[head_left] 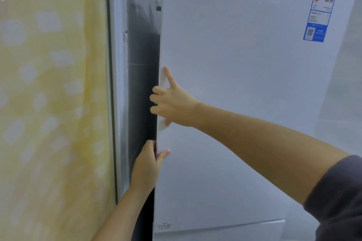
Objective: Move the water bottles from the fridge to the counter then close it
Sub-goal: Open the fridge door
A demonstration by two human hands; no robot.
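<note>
Items I log from the head camera, each placed against the fridge door:

1. Fridge door (244,103), one: white, upright, fills the middle and right of the view. The inside of the fridge is hidden behind it, so I cannot tell where the water bottles are.
2. Handle (163,79), one: a white strip on the door's left edge, showing above and below the upper hand.
3. Right hand (174,103), one: at the handle, on the door's left edge. The index finger lies straight up the door front, three fingers curl round the edge, and the thumb points down against the front.
4. Left hand (147,168), one: lower on the same edge, just below the right hand and apart from it. It pinches the edge, with the thumb on the door front and the fingers tucked behind, out of my sight.
5. Sleeve (338,191), one: dark, on the right arm, at the door's lower right.
6. Energy label (321,9), one: blue and white, in the door's upper right corner, carrying two square codes.
7. Small printed mark (165,225), one: in the door's lower left corner, too blurred to read.
8. Lower door (215,231), one: white, directly beneath the fridge door.
9. Dark gap (143,84), one: runs along the door's left edge.
10. Curtain (52,103), one: yellow with pale patches, left of the door beyond the gap.
</note>
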